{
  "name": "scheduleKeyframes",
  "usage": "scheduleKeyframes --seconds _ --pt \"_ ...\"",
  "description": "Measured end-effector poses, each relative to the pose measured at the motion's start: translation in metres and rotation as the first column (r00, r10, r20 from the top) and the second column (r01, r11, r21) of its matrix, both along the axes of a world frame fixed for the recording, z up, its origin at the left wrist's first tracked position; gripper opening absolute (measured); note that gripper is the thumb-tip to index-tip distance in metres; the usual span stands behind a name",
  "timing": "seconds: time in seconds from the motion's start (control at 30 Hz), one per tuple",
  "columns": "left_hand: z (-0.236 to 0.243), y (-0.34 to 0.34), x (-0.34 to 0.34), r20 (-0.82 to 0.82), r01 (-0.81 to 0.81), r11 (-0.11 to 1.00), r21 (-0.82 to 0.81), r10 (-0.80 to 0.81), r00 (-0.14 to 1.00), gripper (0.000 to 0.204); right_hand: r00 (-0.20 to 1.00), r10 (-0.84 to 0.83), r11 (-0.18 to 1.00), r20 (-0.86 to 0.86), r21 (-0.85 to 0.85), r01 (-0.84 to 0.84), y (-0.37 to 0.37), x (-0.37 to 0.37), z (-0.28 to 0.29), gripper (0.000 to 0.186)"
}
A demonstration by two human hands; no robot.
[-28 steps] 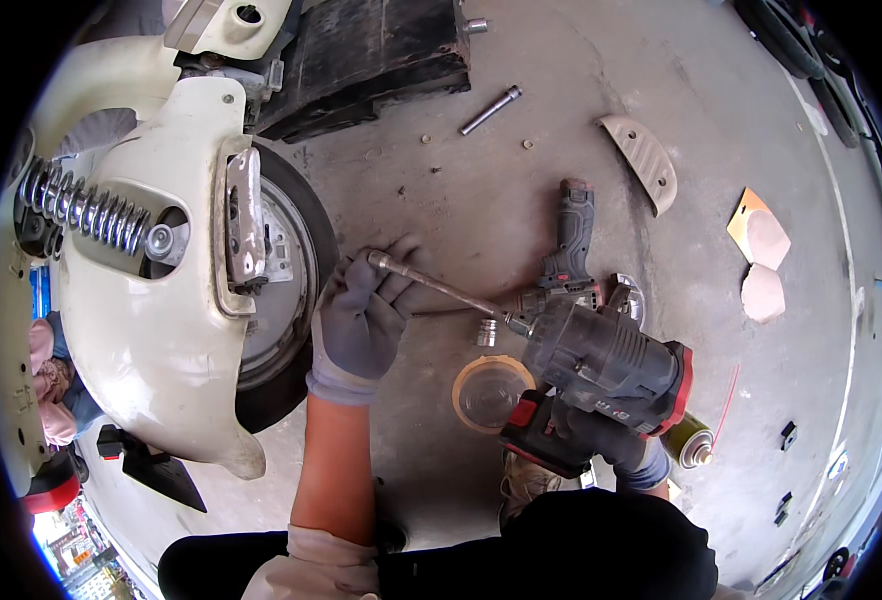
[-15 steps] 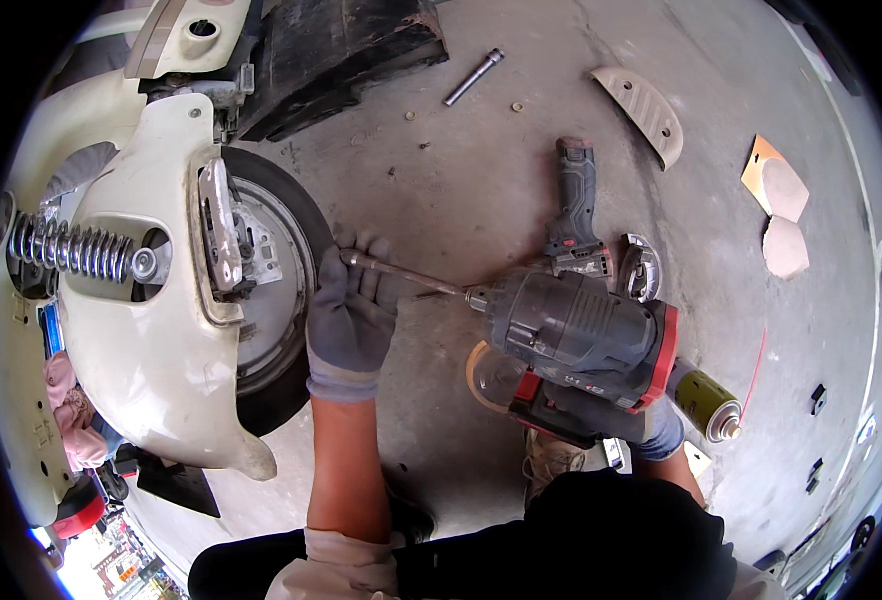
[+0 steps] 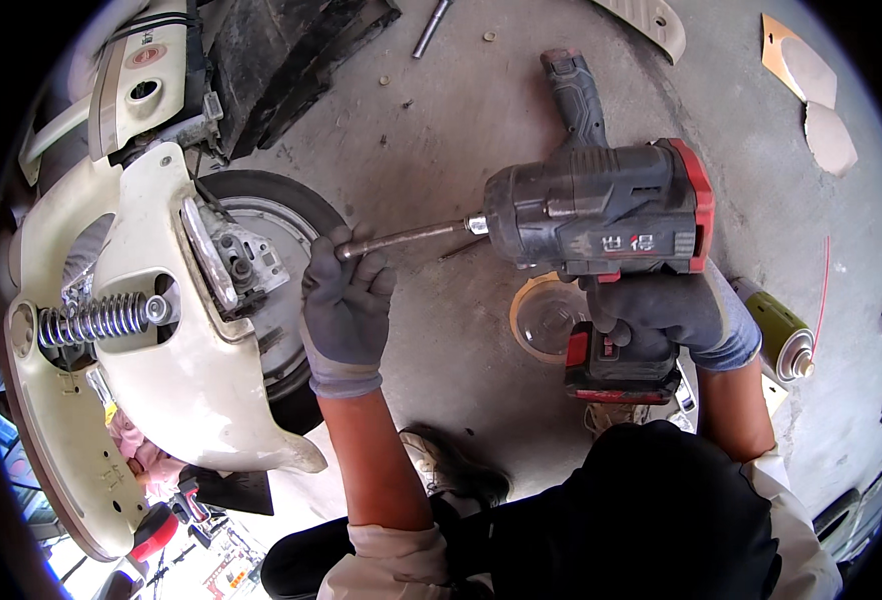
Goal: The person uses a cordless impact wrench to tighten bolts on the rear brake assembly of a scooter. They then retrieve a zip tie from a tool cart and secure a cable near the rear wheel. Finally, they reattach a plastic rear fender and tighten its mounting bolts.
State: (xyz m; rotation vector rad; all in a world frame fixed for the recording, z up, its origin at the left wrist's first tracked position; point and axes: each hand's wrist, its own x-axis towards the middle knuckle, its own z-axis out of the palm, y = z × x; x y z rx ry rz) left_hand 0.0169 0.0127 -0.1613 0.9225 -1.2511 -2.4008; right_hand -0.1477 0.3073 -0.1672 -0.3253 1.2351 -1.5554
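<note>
Cordless impact wrench (image 3: 601, 210): held level above the concrete floor (image 3: 441, 370), between the person's two gloved hands, its nose facing left and its red-trimmed back end right.
Right hand (image 3: 651, 310): wrapped around the handle under the motor housing, just above the battery pack (image 3: 621, 365), probably because that grip carries the weight.
Left hand (image 3: 351, 300): fingers closed around the far end of a slim extension bar (image 3: 411, 237), which runs from the wrench's silver nose; this seems to keep the long bar steady and in line.
Hands: well apart, linked only by the tool and bar.
Wheel (image 3: 286, 195): just left of the left hand, partly covered by a cream scooter fender (image 3: 161, 400) (whether glove and tyre touch cannot be told).
Coil spring (image 3: 96, 325): chrome, lying across an opening in the cream bodywork.
Second power tool (image 3: 576, 100): on the floor beyond the wrench, partly hidden by it, perhaps laid there to stay within reach.
Clear round dish (image 3: 546, 325): orange-rimmed, on the floor behind the battery pack; grey shows through it, and any contents cannot be made out.
Spray can (image 3: 783, 335): olive green, on its side by the right wrist, a thin red straw (image 3: 823, 290) at its nozzle; the metal hides what is inside.
</note>
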Motion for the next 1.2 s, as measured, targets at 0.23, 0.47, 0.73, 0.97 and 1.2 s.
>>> scheduleKeyframes --seconds 0.23,0.47,0.73,0.97,1.2 --pt "0.026 0.027 -0.024 -0.326 -0.032 0.966 0.255 0.117 0.938 0.031 0.976 -0.148 0.891 -0.158 -0.45 0.062 -0.017 0.011 -0.049 0.01" --pt "0.084 0.029 -0.023 -0.024 -0.014 0.984 -0.18 0.01 1.0 0.05 0.878 -0.026 0.889 0.478 -0.391 0.239 -0.035 0.01 -0.036 0.017" --pt "0.165 0.017 -0.018 0.634 0.655 0.064 -0.753 0.34 0.695 0.039 0.929 -0.321 0.764 -0.182 -0.63 0.14 -0.045 0.008 -0.073 0.014" --pt "0.167 -0.031 -0.042 0.838 0.828 -0.415 -0.378 0.227 0.497 0.075 0.945 0.021 0.972 0.328 -0.229 0.058 -0.067 -0.009 -0.025 0.022" --pt "0.165 -0.032 -0.044 0.869 0.877 -0.095 -0.472 0.118 0.481 0.072 0.878 0.202 0.95 0.435 -0.305 -0.067 -0.099 -0.018 -0.023 0.027"
